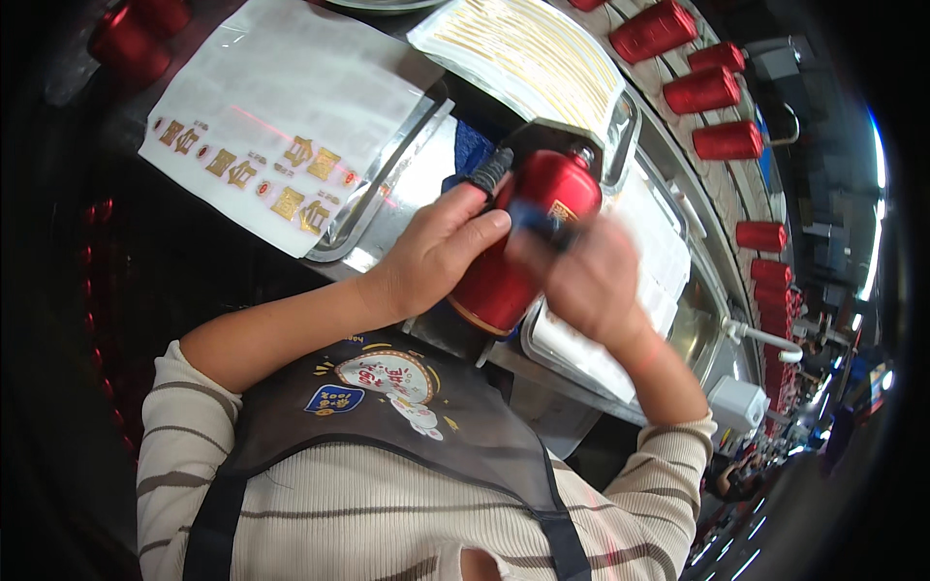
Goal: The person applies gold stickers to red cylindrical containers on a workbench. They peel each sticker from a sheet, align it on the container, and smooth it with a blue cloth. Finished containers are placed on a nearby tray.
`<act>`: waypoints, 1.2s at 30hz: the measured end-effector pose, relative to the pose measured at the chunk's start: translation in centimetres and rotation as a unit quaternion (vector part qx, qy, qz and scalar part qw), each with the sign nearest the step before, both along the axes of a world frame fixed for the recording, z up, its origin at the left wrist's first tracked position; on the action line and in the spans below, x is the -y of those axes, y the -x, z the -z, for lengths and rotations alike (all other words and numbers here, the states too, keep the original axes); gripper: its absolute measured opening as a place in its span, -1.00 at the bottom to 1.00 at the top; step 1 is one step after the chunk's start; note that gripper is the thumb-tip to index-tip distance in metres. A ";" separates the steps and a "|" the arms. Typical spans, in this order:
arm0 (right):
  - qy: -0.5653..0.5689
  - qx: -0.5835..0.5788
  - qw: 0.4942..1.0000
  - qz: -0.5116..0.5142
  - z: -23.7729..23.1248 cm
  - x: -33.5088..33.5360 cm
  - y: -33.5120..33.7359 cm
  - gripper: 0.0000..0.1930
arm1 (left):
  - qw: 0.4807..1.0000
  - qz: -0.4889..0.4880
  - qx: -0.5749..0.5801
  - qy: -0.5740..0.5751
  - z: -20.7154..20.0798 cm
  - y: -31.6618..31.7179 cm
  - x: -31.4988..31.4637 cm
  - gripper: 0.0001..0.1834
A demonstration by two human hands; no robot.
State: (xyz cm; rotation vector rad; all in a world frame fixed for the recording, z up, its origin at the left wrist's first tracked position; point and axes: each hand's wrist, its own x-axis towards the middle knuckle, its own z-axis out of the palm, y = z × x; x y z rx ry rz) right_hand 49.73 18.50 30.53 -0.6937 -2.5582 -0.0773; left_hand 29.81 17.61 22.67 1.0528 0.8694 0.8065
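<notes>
A glossy red bottle [499, 289] with a narrow neck leans in front of me, its neck pointing away and a gold label decal [562, 210] on its upper part. My left hand [436, 247] is against the bottle's left side, thumb toward it and other fingers partly hidden; a black wrap [489, 171] covers one fingertip. Over the bottle's right side, my right hand [596, 276] is smeared by motion. Its fingers are closed round a small tool with a blurred blue part [531, 215]; its kind cannot be made out. Behind the neck is a dark angular stand [552, 134].
At left, a translucent sheet with gold decals [247, 126] overlaps a metal tray [363, 213]. A stack of sheets with gold strips [523, 48] lies ahead. White sheets [581, 353] lie at right. Several red bottles [702, 89] line a conveyor beyond, near a white tap [770, 339].
</notes>
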 end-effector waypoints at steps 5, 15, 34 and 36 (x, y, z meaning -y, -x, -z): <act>0.283 -0.189 0.926 0.165 0.3 0.9 -1.3 -0.70 | 0.999 -0.024 -0.010 -0.041 0.3 -0.7 -0.2 -0.54; 0.123 -0.205 0.956 0.168 1.7 2.8 -2.5 -0.81 | 0.986 -0.092 -0.068 -0.121 0.3 -1.7 0.8 -0.65; 0.034 -0.179 0.983 0.016 3.6 6.2 -1.4 -0.72 | 0.835 0.109 -0.325 -0.430 -2.4 0.9 4.7 0.24; 0.232 -0.234 0.937 0.114 2.8 8.1 -1.9 -0.81 | 0.795 0.082 -0.377 -0.467 -1.0 -0.6 4.9 0.32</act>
